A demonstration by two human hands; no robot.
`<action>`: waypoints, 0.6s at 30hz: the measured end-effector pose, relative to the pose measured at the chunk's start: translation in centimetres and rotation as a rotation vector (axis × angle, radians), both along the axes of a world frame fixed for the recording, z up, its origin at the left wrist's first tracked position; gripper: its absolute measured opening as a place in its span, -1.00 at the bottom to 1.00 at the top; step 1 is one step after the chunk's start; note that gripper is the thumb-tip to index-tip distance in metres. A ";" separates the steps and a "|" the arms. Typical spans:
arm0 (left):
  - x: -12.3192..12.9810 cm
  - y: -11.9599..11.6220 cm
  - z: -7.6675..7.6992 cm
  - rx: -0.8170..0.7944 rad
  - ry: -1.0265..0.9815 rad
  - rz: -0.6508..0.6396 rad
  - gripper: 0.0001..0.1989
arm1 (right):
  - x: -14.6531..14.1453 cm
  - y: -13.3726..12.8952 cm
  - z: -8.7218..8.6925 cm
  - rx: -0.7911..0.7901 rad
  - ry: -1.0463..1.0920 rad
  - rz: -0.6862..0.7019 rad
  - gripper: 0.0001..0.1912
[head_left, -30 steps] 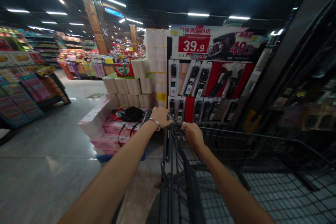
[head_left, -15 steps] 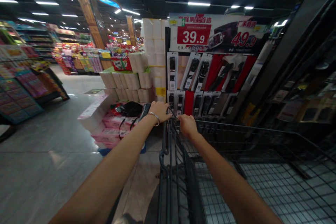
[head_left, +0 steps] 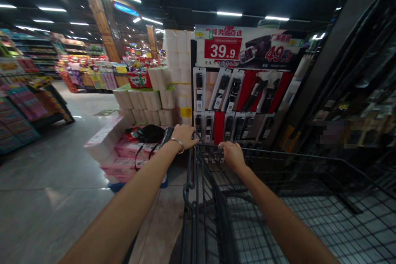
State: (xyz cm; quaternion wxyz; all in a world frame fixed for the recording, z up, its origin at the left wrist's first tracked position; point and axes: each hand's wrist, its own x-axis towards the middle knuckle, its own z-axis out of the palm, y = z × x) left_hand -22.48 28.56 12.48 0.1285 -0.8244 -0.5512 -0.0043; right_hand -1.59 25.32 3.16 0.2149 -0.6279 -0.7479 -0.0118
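Observation:
A dark wire shopping cart [head_left: 309,156] stands in front of me, its mesh floor bare where my arms do not cover it. My left hand [head_left: 185,135] is closed over the cart's dark handle [head_left: 168,134] near the corner, with a silver bracelet [head_left: 178,144] at the wrist. On the top rim to the right, my right hand [head_left: 234,156] wraps its fingers around the wire. The two hands are apart, with the cart's corner between them. My forearms cover parts of the cart's side and basket.
Past the cart hangs a rack of packaged belts [head_left: 234,90] under a price sign [head_left: 247,47]. Left of it are stacked tissue packs [head_left: 140,101] and pink cartons [head_left: 123,169] with a black bag [head_left: 150,133] on top. A dark pillar [head_left: 328,49] rises at right.
My right hand has slid rightward along the cart rim, away from my left hand. My left hand keeps its grip. The shelves and rack have shifted slightly left and down in view.

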 end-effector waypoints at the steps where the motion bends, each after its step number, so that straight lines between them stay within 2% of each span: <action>1: 0.0 -0.1 0.0 0.002 -0.002 -0.002 -0.57 | 0.2 0.2 0.4 -0.018 -0.019 0.007 -0.64; 5: -0.1 -0.2 0.0 0.023 -0.011 0.001 -0.61 | -0.1 1.7 2.7 -0.137 -0.102 0.012 -0.72; 8: -0.1 -0.2 0.0 0.028 -0.016 0.008 -0.64 | -1.6 2.5 3.7 -0.067 -0.053 0.045 -0.70; 10: -0.2 -0.1 -0.1 0.030 -0.016 0.005 -0.64 | -2.9 2.3 3.2 0.012 -0.008 0.098 -0.67; 14: -0.4 0.1 -0.3 0.027 -0.016 -0.003 -0.63 | -4.7 1.1 0.9 0.024 -0.012 0.157 -0.64; 18: -0.6 0.2 -0.4 0.026 -0.033 -0.020 -0.62 | -4.0 0.4 -0.3 0.045 0.006 0.134 -0.62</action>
